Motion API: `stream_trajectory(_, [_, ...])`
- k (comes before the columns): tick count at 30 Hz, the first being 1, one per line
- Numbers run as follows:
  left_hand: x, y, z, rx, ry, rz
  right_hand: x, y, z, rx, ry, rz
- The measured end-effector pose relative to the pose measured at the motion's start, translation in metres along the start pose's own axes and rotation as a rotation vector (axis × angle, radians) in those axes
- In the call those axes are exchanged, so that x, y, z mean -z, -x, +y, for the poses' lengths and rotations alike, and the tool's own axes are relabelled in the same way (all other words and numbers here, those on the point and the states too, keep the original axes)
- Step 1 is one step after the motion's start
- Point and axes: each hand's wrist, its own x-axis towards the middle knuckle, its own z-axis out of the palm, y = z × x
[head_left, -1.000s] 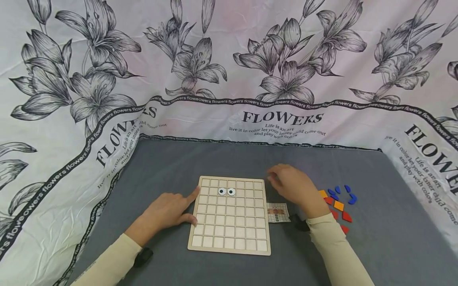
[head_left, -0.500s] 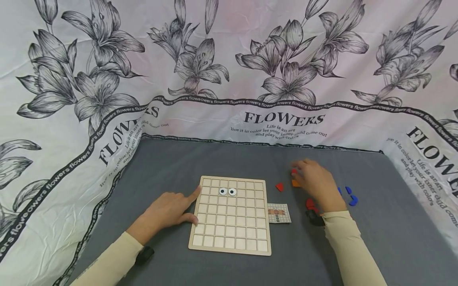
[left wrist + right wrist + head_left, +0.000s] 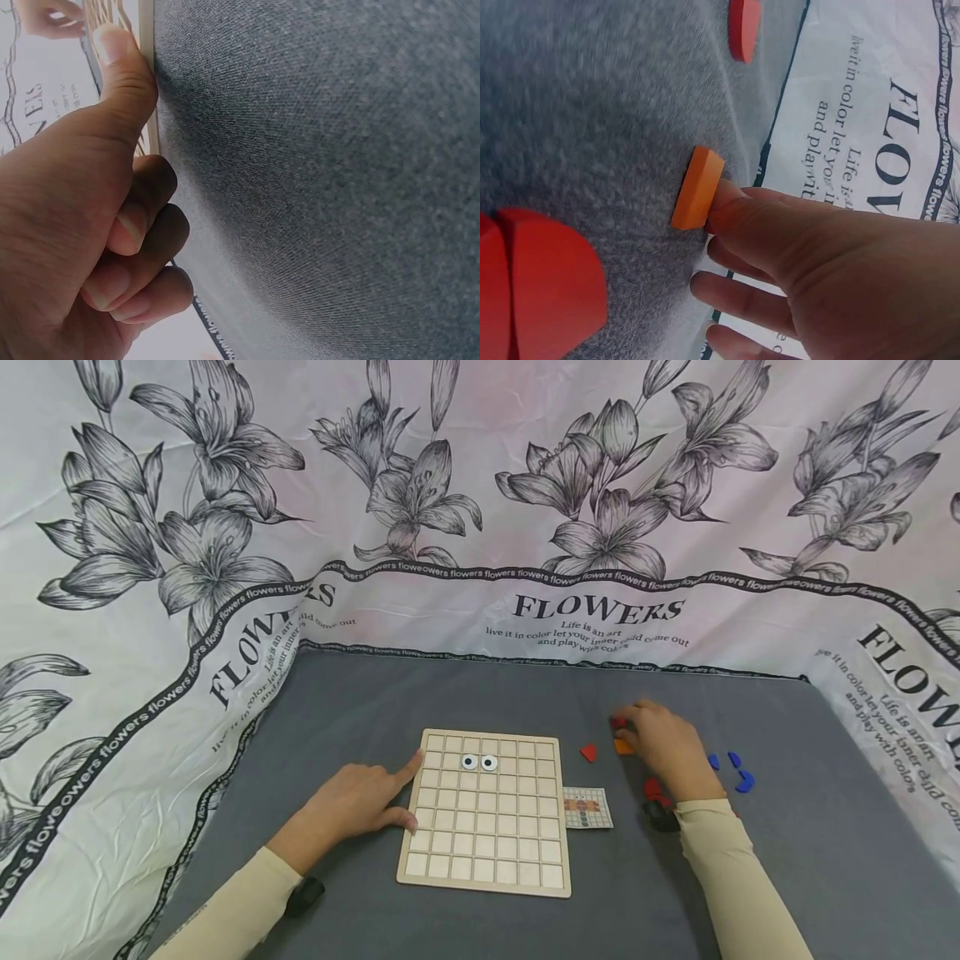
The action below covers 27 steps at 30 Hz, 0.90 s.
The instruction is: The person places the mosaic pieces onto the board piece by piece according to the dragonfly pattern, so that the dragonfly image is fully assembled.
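A pale wooden grid board [image 3: 483, 814] lies on the grey cloth with two googly-eye discs [image 3: 478, 762] near its top. My left hand [image 3: 360, 797] rests at its left side, index finger and thumb extended to the edge. In the left wrist view the thumb [image 3: 124, 67] presses on the edge and the other fingers curl below. My right hand [image 3: 663, 743] reaches down to the right of the board. Its thumb tip is right at an orange tile [image 3: 698, 187], its other fingers loosely bent. A red piece [image 3: 618, 723] shows by its fingertips, partly hidden.
A small printed pattern card [image 3: 588, 807] sticks out at the board's right edge. Another red piece [image 3: 588, 752] lies above it. Red quarter-round pieces [image 3: 555, 285] lie near the right wrist, and several blue pieces [image 3: 744, 782] farther right. A flower-print cloth [image 3: 592, 610] rises behind the table.
My right hand has moved right from beside the board's top right corner to the orange tile, then stayed almost still. The left hand has kept its place on the board.
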Motion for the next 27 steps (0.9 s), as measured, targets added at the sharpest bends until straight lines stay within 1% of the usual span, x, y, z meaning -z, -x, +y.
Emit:
stream_trajectory(5, [0.001,0.000,0.000,0.002,-0.003,0.001,-0.001,-0.006,0.003,0.009,0.015,0.014])
stream_trajectory(10, [0.001,0.000,0.000,0.009,0.006,-0.008,-0.001,-0.010,0.004,0.013,0.004,0.008])
stream_trajectory(18, [0.001,0.002,0.000,0.002,0.007,-0.019,-0.003,-0.012,0.009,0.008,-0.043,-0.014])
stream_trajectory(27, [0.002,0.002,0.000,0.000,0.000,-0.016,-0.002,-0.013,0.010,0.002,-0.043,0.012])
